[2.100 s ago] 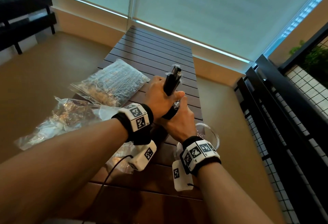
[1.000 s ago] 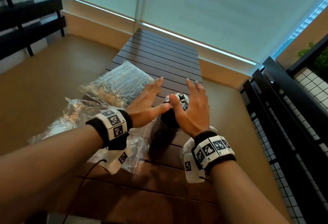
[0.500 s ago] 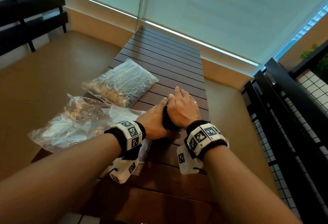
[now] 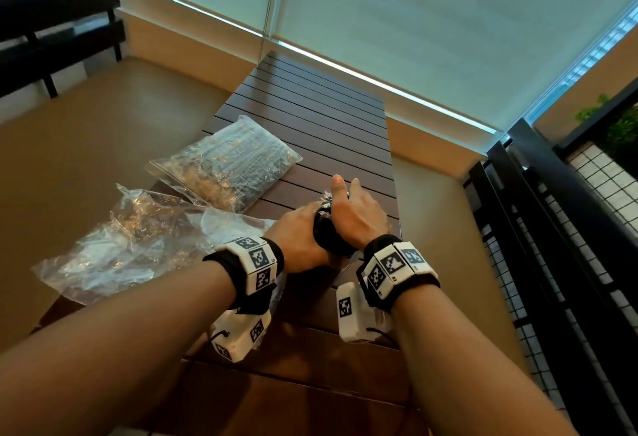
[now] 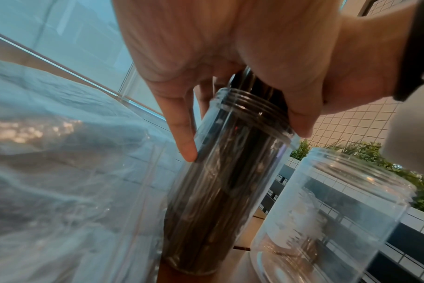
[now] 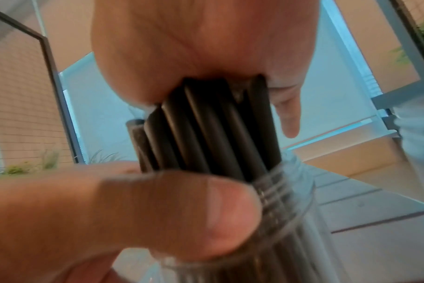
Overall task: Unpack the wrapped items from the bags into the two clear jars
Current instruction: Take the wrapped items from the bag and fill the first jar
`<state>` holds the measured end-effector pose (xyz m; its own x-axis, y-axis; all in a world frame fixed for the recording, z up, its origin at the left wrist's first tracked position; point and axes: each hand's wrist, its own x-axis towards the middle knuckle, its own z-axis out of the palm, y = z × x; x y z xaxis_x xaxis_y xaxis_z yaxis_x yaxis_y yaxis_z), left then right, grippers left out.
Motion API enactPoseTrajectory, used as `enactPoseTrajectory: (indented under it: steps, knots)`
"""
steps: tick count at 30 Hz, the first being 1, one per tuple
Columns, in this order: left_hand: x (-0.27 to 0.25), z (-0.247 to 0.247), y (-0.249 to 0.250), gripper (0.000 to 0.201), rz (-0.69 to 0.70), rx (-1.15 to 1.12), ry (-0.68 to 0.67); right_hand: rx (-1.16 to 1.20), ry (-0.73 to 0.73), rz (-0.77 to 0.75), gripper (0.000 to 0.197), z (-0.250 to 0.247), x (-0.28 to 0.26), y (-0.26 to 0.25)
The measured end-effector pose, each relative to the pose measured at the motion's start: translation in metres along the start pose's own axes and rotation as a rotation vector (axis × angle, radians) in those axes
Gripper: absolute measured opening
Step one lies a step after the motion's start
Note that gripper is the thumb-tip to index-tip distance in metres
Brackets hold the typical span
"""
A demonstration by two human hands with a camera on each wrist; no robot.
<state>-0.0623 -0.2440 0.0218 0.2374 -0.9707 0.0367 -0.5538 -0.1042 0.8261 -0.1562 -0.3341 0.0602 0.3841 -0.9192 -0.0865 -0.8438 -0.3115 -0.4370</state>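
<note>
A: Item one, the filled jar?
B: Clear jar (image 5: pixel 220 183), threaded neck, upright on the slatted counter (image 4: pixel 310 118) near its right edge, packed with black wrapped items (image 6: pixel 206 130) whose tops stand above the rim.

A: Left hand?
B: Left hand (image 4: pixel 297 235) curled round the jar's neck, thumb on the threads, gripping it.

A: Right hand?
B: Right hand (image 4: pixel 352 214) laid palm-down on the tops of the black items, fingers fairly straight over them, closed round nothing.

A: Second jar?
B: Clear jar (image 5: pixel 327 216), just beside the first on its right. It looks nearly empty; something pale shows near its base, too blurred to identify.

A: Bags?
B: Zip bag (image 4: pixel 224 163) of wrapped items, lying flat on the counter's left side, beyond the hands. Crumpled clear bag (image 4: pixel 131 239), nearer, overhanging the left edge, close beside the filled jar.
</note>
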Motion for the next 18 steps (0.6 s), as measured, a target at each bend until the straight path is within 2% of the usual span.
enactPoseTrajectory:
  steps: [4,7,10,12,15,17,18]
  knots:
    - [-0.002,-0.002,0.002,0.080,-0.008,-0.017,0.000,-0.127,0.082,-0.120,0.075,-0.005,-0.002,-0.010]
    - [-0.003,-0.002,0.006,0.072,0.001,-0.003,-0.026,-0.246,0.051,-0.172,0.059,0.006,-0.001,-0.015]
    - [-0.005,-0.004,0.008,0.066,0.013,-0.024,-0.020,-0.258,0.125,-0.195,0.049,0.012,-0.002,-0.016]
    - [-0.004,-0.009,0.009,0.066,0.014,0.028,-0.087,-0.268,0.143,-0.202,0.049,0.011,-0.004,-0.015]
    - [0.004,-0.033,-0.002,0.069,-0.008,0.188,-0.236,-0.279,0.087,-0.186,0.054,0.006,-0.007,-0.016]
    - [0.011,-0.058,-0.015,0.056,-0.054,0.204,-0.211,-0.348,0.120,-0.180,0.061,-0.001,-0.010,-0.018]
    - [0.014,-0.072,-0.022,0.044,-0.077,0.203,-0.138,-0.387,0.213,-0.208,0.063,-0.004,-0.013,-0.021]
